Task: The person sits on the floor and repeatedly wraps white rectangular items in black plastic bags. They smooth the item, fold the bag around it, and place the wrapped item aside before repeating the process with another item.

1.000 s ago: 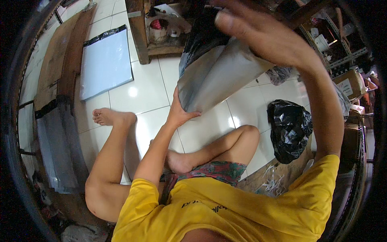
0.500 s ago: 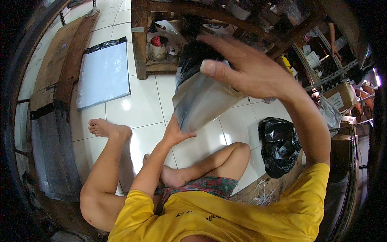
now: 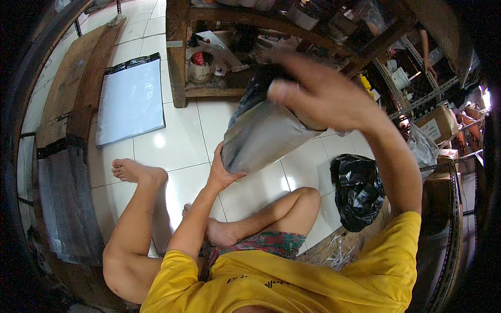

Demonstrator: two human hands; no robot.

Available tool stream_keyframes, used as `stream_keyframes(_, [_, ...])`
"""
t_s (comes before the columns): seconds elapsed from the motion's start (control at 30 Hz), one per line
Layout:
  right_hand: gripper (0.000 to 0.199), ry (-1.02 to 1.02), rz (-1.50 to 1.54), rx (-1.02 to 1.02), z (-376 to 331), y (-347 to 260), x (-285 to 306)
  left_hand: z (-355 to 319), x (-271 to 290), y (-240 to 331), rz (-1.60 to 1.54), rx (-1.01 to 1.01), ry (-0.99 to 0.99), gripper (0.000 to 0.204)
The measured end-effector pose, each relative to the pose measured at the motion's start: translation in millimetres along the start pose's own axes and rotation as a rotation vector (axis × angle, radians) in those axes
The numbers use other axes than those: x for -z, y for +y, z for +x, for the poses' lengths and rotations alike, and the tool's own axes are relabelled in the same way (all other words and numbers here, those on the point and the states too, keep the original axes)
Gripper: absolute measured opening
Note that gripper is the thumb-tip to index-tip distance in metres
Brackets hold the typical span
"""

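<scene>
A grey plastic bag [image 3: 269, 138], black toward its far end, is held up in a curved shape above the tiled floor. My left hand [image 3: 223, 175] grips its lower left corner, with the thumb on the near side and the fingers mostly hidden behind. My right hand [image 3: 326, 99] is stretched out over the bag's upper right part, blurred by motion. Its fingers look extended and not wrapped round anything; whether the palm touches the bag I cannot tell.
Left lies a flat stack of white plastic bags [image 3: 133, 99] with a black top edge, beside a long wooden board [image 3: 65, 88]. Ahead stands a wooden shelf [image 3: 177, 57]. A crumpled black plastic bag [image 3: 357, 190] sits right of my knee, near shredded strips [image 3: 342, 253].
The bag's dark far end has come lower and nearer, and its grey face spreads wider to the right. My left hand keeps its grip; my right hand is still moving over the bag.
</scene>
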State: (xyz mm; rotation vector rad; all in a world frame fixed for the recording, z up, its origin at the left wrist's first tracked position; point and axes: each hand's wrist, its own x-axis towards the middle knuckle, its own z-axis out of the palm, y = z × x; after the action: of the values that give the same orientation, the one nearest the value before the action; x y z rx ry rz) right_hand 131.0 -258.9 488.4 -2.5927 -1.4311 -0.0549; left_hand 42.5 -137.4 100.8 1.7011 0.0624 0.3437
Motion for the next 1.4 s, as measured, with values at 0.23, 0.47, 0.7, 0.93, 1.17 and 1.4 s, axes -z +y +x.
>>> stream_keyframes(0.23, [0.088,-0.061,0.096,-0.024,3.3,-2.9,-1.3,1.1,6.4,0.5,0.107,0.068,-0.073,0.118])
stream_keyframes(0.47, [0.081,-0.201,0.177,0.103,18.5,28.8,3.8,-22.4,-55.5,6.7,0.219,-0.110,0.264,0.102])
stream_keyframes(0.7, [0.075,-0.011,0.116,0.112,-0.5,35.7,3.1,-7.0,-24.2,12.2,0.027,0.074,0.105,0.123])
stream_keyframes(0.93, [0.081,0.019,0.070,-0.025,-20.8,32.3,9.2,0.9,-17.5,6.8,0.065,0.047,0.059,0.125])
stream_keyframes(1.17, [0.093,0.066,0.064,-0.017,-12.1,15.5,-4.8,-6.2,-19.6,11.9,0.105,0.024,-0.048,0.109])
stream_keyframes(1.4, [0.092,0.065,0.043,0.015,-11.9,9.8,1.6,-5.0,-29.7,14.8,0.060,0.079,-0.082,0.107])
